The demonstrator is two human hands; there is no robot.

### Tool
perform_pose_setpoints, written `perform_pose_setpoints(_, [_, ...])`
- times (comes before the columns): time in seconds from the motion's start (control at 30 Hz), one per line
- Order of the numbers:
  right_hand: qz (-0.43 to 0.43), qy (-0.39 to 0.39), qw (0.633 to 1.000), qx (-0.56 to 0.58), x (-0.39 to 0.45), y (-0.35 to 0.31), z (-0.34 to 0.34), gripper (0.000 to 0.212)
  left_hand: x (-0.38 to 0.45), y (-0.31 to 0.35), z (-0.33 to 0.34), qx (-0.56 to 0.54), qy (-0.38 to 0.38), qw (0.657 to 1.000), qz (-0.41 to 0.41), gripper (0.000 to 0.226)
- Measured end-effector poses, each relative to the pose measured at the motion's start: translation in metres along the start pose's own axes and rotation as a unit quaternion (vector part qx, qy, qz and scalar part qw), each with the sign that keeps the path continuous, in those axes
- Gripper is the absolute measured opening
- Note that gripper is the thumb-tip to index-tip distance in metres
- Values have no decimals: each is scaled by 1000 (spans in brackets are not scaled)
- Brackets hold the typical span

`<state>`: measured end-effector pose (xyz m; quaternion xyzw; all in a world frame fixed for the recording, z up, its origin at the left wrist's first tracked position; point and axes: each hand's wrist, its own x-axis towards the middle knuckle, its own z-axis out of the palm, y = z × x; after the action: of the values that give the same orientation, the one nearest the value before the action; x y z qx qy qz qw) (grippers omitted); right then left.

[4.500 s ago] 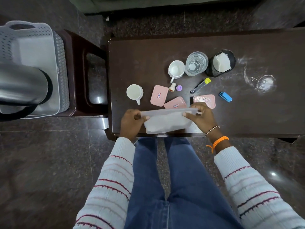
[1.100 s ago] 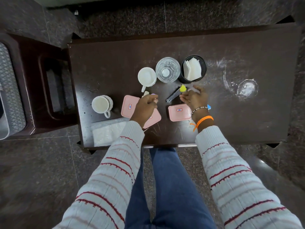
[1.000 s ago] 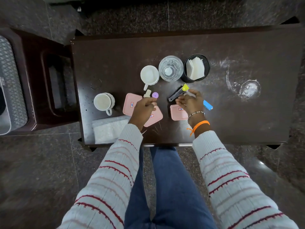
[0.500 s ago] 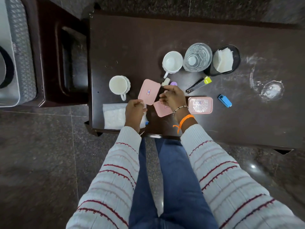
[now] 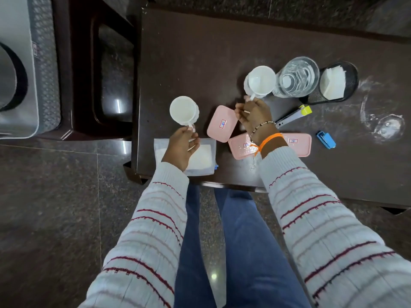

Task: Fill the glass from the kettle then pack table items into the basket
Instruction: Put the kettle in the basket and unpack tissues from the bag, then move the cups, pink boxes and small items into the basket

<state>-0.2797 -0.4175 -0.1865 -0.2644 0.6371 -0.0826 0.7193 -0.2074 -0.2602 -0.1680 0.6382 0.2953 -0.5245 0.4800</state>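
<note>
We are now pinching both cup handles: left hand (image 5: pixel 181 144) fingers on near cup (image 5: pixel 184 110), right hand (image 5: pixel 253 114) on far cup (image 5: pixel 260 82), having left the pink lids (image 5: pixel 221 123); packing starting.

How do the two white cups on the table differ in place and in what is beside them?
The left cup stands alone near the table's left edge; the right cup stands farther back, close beside the glass. The left hand is at the left cup's handle, the right hand at the right cup's. Both are white, upright and look empty.

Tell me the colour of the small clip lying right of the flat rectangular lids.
Blue small clip, seen in the head view.
</note>
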Motion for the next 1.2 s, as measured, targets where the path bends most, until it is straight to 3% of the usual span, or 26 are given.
perform_pose_setpoints(0.2, [-16, 17, 1000, 1, -13, -10, 13, 28, -4, 17, -2, 28, 40, 997, 54, 11])
perform_pose_setpoints(0.33, [-8, -3, 1000, -7, -41, -5, 35, 29, -18, 21, -23, 53, 26, 993, 102, 19])
perform_pose_setpoints(0.57, [-48, -108, 991, -58, -115, 15, 96, 35, -72, 47, -95, 26, 61, 971, 229, 15])
perform_pose_setpoints(0.73, [-90, -240, 963, -88, -175, 29, 160, 33, -111, 70, -171, -10, 86, 946, 314, 21])
perform_pose_setpoints(0.87, [-90, -311, 939, -119, -206, 42, 222, 32, -115, 88, -232, -6, 124, 933, 337, 20])
perform_pose_setpoints(1.2, [-80, -200, 939, -268, -165, 81, 368, 33, -46, 134, -284, 91, 205, 944, 242, 9])
